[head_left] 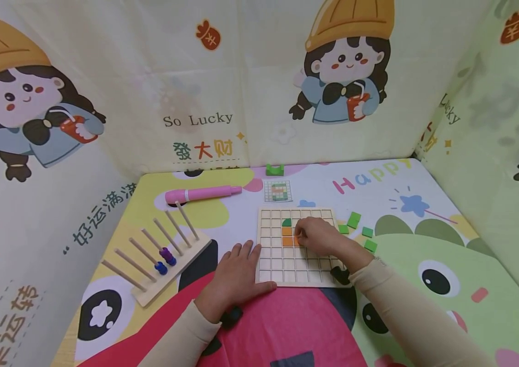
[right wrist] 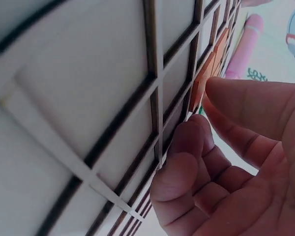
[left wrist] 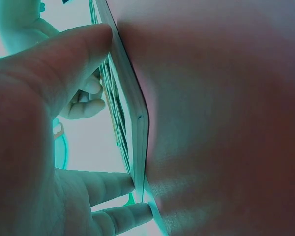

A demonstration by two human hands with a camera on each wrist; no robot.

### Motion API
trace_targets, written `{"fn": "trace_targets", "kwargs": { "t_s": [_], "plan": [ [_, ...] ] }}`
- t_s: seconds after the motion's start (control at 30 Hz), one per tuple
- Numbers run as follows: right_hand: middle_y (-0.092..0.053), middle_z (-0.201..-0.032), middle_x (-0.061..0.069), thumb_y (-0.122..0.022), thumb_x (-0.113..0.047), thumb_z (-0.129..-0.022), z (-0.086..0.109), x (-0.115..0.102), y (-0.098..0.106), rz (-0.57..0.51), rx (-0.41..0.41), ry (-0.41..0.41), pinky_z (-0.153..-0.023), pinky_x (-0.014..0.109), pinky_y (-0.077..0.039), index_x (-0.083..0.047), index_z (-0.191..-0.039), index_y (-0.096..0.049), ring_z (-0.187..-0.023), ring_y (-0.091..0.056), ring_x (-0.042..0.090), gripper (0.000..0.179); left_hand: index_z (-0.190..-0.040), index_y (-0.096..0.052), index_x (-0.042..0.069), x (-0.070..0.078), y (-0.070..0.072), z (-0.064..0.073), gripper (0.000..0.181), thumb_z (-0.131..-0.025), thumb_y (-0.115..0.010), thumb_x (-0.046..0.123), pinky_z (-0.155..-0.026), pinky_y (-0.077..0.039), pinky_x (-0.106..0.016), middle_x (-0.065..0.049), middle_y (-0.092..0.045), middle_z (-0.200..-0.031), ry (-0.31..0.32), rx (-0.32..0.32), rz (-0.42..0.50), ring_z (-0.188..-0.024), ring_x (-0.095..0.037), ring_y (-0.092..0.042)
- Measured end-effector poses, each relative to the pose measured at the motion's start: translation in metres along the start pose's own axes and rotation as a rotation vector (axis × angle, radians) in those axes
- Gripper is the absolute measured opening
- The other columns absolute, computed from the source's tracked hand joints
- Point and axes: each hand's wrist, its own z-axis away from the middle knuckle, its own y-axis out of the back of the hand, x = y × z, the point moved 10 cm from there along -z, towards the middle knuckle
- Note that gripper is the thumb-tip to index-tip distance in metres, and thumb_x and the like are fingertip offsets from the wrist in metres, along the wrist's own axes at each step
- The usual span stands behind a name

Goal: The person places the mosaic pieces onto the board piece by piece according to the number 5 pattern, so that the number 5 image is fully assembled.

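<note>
A wooden grid board (head_left: 270,265) lies in front of me, with a dark green rounded tile (head_left: 286,222) and orange square tiles (head_left: 288,236) in its cells. My right hand (head_left: 319,237) is over the middle of the board, its thumb and fingertips pinching an orange tile (right wrist: 201,83) at the grid. The right wrist view shows the thumb against that tile and the other fingers curled low over the cells. My left hand (head_left: 236,272) steadies the board's near left corner, fingers straight along the left side and thumb (left wrist: 83,44) at the front edge.
Several loose green tiles (head_left: 354,220) lie right of the board. Behind it are a small pattern card (head_left: 278,191) and a green notched block (head_left: 275,169). To the left are a pink pen (head_left: 202,193) and a wooden peg rack (head_left: 172,271) with blue and purple beads.
</note>
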Motion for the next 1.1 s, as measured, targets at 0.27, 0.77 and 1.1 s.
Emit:
{"fn": "trace_targets", "kwargs": {
  "t_s": [0.27, 0.77, 1.1],
  "plan": [
    [-0.068, -0.099, 0.006, -0.065, -0.008, -0.097, 0.019, 0.012, 0.015, -0.037, 0.075, 0.007, -0.082, 0.042, -0.054, -0.006, -0.109, -0.071, -0.090, -0.062, 0.021, 0.013, -0.158, -0.042, 0.011, 0.000, -0.001, 0.000, 0.106, -0.078, -0.071, 0.074, -0.112, -0.044, -0.056, -0.015, -0.044, -0.158, -0.001, -0.005, -0.007, -0.142, -0.037, -0.042],
    [-0.070, -0.098, 0.011, -0.066, -0.011, -0.096, 0.083, 0.075, 0.036, -0.020, 0.109, -0.110, -0.069, 0.037, -0.054, 0.002, -0.111, -0.072, -0.077, -0.062, 0.018, 0.021, -0.159, -0.040, 0.009, -0.002, -0.002, 0.000, 0.107, -0.079, -0.071, 0.074, -0.112, -0.043, -0.057, -0.016, -0.042, -0.159, 0.001, -0.012, -0.002, -0.144, -0.038, -0.040],
    [-0.065, -0.097, 0.004, -0.082, -0.017, -0.087, 0.115, 0.090, 0.033, 0.075, 0.130, -0.031, -0.077, 0.041, -0.052, -0.008, -0.103, -0.076, -0.088, -0.059, 0.020, 0.019, -0.158, -0.041, 0.009, 0.000, -0.001, 0.001, 0.106, -0.079, -0.071, 0.073, -0.112, -0.044, -0.057, -0.016, -0.043, -0.158, -0.010, -0.006, -0.001, -0.142, -0.037, -0.041]
  ]
}}
